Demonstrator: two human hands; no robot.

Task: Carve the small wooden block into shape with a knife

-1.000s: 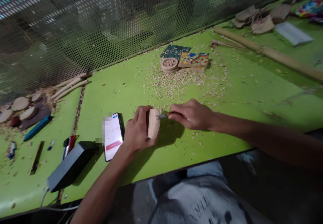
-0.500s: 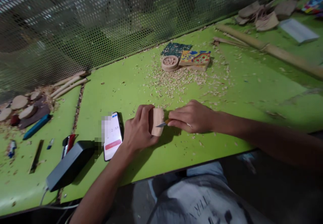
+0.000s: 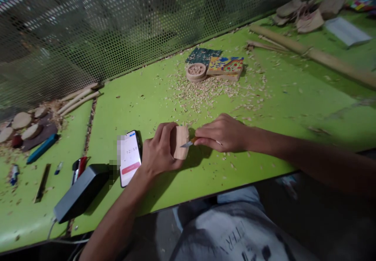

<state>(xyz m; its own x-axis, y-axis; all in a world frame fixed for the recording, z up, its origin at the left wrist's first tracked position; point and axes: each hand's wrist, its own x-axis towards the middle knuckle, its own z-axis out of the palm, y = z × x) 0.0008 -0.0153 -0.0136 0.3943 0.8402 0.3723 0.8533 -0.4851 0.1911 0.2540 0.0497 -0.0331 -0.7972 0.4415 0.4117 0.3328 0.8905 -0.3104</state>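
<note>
since a second ago we have turned the pale wooden block (image 3: 180,141) so a broader face shows, and the blade now meets its right side lower down. our left hand (image 3: 160,149) is curled tight round the block, fingers over its top and far side, standing it on the lime-green worktable (image 3: 264,108) near the front edge. our right hand (image 3: 225,133) is closed in a fist-like grip on a small metal-bladed knife (image 3: 188,144), its tip touching the block's right edge.

just left of our left hand lies a black smartphone with a lit screen (image 3: 129,158), and beyond it a dark grey rectangular box (image 3: 82,192) near the table's front edge. bare green surface lies to the right of our right hand and behind it, up to a spread of pale wood shavings (image 3: 205,92). past the shavings, well apart from our hands, sit a round carved wooden disc (image 3: 196,71) and a painted multicoloured tile (image 3: 225,66), touching each other, close to the perforated metal mesh wall (image 3: 117,37).
</note>
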